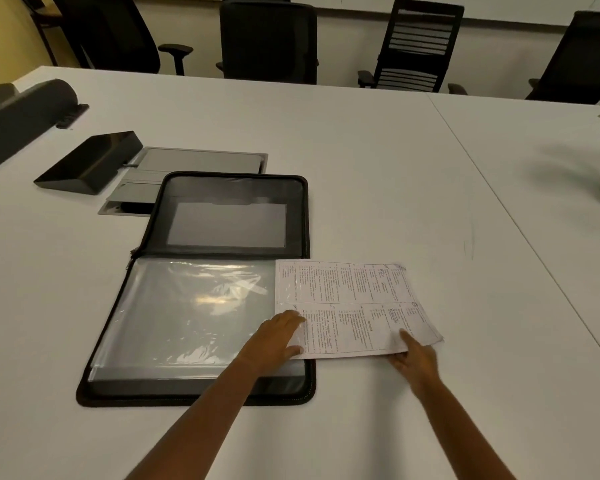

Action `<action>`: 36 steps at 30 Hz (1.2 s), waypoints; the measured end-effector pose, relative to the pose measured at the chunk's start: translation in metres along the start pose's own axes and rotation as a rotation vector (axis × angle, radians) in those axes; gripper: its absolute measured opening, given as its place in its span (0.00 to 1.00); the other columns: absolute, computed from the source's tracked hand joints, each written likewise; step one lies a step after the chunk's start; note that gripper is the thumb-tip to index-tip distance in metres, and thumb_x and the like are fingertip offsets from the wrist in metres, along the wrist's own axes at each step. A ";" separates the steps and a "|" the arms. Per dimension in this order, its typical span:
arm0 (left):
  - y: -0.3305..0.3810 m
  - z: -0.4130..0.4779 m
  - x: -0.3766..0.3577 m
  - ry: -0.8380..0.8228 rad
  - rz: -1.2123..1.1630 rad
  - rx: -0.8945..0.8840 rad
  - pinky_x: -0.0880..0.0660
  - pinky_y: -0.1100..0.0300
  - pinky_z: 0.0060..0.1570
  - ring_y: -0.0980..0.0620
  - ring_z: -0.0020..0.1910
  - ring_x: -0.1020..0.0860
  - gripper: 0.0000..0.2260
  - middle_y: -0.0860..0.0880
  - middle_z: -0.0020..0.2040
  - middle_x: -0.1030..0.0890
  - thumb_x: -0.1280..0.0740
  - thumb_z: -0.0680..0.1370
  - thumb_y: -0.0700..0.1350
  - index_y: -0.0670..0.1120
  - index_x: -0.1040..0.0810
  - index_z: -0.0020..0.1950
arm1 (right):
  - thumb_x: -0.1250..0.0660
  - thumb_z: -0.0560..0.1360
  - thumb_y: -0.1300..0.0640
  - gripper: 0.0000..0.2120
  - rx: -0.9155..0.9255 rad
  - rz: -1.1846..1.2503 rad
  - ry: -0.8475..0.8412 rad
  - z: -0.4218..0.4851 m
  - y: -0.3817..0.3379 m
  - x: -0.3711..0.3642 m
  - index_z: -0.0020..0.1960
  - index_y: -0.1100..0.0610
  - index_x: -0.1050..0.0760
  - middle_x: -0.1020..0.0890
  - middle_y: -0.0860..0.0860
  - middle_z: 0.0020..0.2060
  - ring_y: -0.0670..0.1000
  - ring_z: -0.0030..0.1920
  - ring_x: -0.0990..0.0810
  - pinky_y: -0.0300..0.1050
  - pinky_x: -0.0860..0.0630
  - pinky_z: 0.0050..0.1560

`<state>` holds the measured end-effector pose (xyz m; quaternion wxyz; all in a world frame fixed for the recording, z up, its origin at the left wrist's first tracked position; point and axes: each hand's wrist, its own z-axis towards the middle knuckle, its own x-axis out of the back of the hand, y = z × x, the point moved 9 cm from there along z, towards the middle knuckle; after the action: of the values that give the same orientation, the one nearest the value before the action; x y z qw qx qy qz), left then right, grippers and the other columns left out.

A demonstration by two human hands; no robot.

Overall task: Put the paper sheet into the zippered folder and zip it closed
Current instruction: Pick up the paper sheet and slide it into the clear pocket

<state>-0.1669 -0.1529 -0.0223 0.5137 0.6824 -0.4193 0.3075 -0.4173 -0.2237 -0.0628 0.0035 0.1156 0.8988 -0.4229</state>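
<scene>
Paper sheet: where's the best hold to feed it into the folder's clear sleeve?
Grip the paper sheet at its near right edge, from the right, where the right hand holds it. That end lies outside the folder, and the left end enters the clear sleeve.

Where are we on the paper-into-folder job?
Done: the folder lies unzipped and open flat on the table. In hand: the paper sheet is mostly outside it, only its left edge at the clear sleeve; the left hand rests at that edge, and the right hand holds the near right corner. Left: slide the sheet fully in, fold the folder shut, zip it.
</scene>
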 end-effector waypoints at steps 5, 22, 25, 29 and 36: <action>-0.016 0.003 0.007 0.094 0.144 0.112 0.53 0.54 0.76 0.49 0.78 0.51 0.28 0.48 0.79 0.52 0.43 0.80 0.53 0.48 0.50 0.76 | 0.38 0.76 0.64 0.23 0.124 -0.268 0.114 0.022 -0.050 0.035 0.69 0.58 0.39 0.33 0.63 0.68 0.65 0.65 0.31 0.62 0.29 0.59; -0.030 0.009 0.000 0.032 0.256 0.182 0.58 0.52 0.76 0.47 0.78 0.56 0.26 0.46 0.79 0.56 0.51 0.82 0.54 0.46 0.55 0.77 | 0.39 0.75 0.69 0.17 0.157 -0.430 -0.203 -0.018 -0.028 -0.040 0.64 0.62 0.31 0.21 0.62 0.50 0.60 0.52 0.24 0.56 0.27 0.53; -0.030 0.009 -0.001 0.040 0.253 0.174 0.57 0.51 0.76 0.47 0.78 0.56 0.26 0.46 0.79 0.56 0.51 0.82 0.53 0.45 0.54 0.77 | 0.39 0.75 0.69 0.18 0.144 -0.454 -0.237 -0.026 -0.014 -0.060 0.64 0.63 0.32 0.21 0.65 0.54 0.64 0.55 0.22 0.59 0.26 0.56; -0.030 0.007 0.000 0.051 0.258 0.166 0.56 0.51 0.76 0.47 0.78 0.55 0.26 0.46 0.79 0.55 0.51 0.82 0.53 0.45 0.54 0.77 | 0.38 0.74 0.69 0.17 0.145 -0.508 -0.253 -0.032 0.001 -0.087 0.63 0.62 0.31 0.21 0.63 0.57 0.63 0.56 0.22 0.60 0.24 0.58; -0.039 0.003 0.002 0.024 0.263 0.155 0.57 0.50 0.76 0.47 0.78 0.57 0.25 0.47 0.79 0.57 0.51 0.82 0.53 0.47 0.55 0.77 | 0.39 0.75 0.65 0.14 0.115 -0.637 -0.294 -0.038 0.023 -0.114 0.60 0.60 0.29 0.21 0.61 0.55 0.58 0.52 0.20 0.52 0.20 0.51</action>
<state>-0.1318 -0.1520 -0.0387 0.4198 0.6553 -0.4739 0.4119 -0.2983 -0.2037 -0.0440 -0.0058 -0.2327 0.8542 -0.4649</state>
